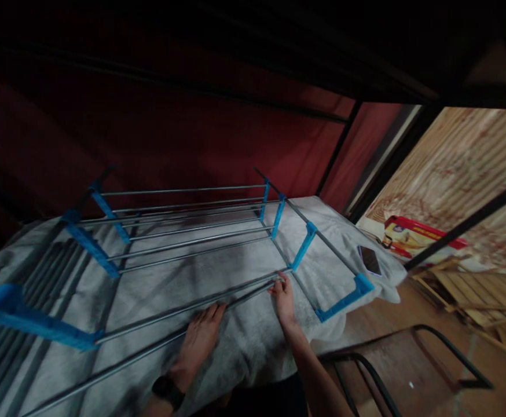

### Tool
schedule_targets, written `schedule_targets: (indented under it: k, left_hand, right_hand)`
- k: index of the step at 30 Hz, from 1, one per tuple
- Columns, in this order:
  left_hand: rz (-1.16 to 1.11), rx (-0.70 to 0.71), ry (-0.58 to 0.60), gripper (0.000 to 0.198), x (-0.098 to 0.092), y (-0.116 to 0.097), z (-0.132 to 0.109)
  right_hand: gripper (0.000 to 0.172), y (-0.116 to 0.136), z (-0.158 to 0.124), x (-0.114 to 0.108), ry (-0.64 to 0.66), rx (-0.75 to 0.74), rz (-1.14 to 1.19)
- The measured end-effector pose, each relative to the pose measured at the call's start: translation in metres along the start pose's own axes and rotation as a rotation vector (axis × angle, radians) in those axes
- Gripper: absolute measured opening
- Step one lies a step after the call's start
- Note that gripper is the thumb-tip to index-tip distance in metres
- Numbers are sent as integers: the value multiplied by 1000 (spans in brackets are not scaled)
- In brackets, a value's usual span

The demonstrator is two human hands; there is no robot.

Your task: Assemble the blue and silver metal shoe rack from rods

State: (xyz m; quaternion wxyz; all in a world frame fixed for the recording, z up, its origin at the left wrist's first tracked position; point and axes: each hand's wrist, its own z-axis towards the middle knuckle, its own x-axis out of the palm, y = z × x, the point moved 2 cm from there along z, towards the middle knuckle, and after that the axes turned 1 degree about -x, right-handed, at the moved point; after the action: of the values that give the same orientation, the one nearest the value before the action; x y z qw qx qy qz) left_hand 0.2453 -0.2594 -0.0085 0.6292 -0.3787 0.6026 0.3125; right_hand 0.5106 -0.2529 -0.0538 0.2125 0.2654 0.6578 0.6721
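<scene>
Metal rod (118, 367) (slim), both hands (201, 331) (283, 296) touching, angular blue brackets (44, 326)

Dimly lit red wall (201, 130), corrugated panel (465, 162), brown floor (474, 339), slatted wooden furniture (474, 292)

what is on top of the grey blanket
A rack with blue brackets, dark rods at the left and a phone at the right. The left hand and right hand touch the near rod. Whatever supports the blanket is hidden.

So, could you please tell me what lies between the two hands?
In the head view, a stretch of metal tube runs between the left hand and right hand, above grey cloth.
</scene>
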Motion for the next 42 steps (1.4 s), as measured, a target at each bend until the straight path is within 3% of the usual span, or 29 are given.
schedule_targets:
  k: [7, 14, 21, 30, 34, 42]
  left_hand:
    - [41, 13, -65, 56, 15, -3, 0]
    - [20, 23, -30, 56, 15, -9, 7]
    - [16, -6, 16, 58, 2, -10, 2]
    - [12, -107, -40, 60, -31, -9, 4]
    - [8, -105, -66, 63, -49, -20, 16]
    - [8, -52, -234, 56, -70, -35, 53]
  right_hand:
    - [41, -4, -15, -1, 2, -91, -108]
    - [36, -6, -14, 0, 7, -117, -151]
    - [37, -4, -18, 1, 23, -131, -151]
    - [44, -9, -20, -5, 74, -136, -202]
    - [43, -7, -20, -8, 110, -162, -245]
    - [41, -14, -17, -9, 118, -197, -266]
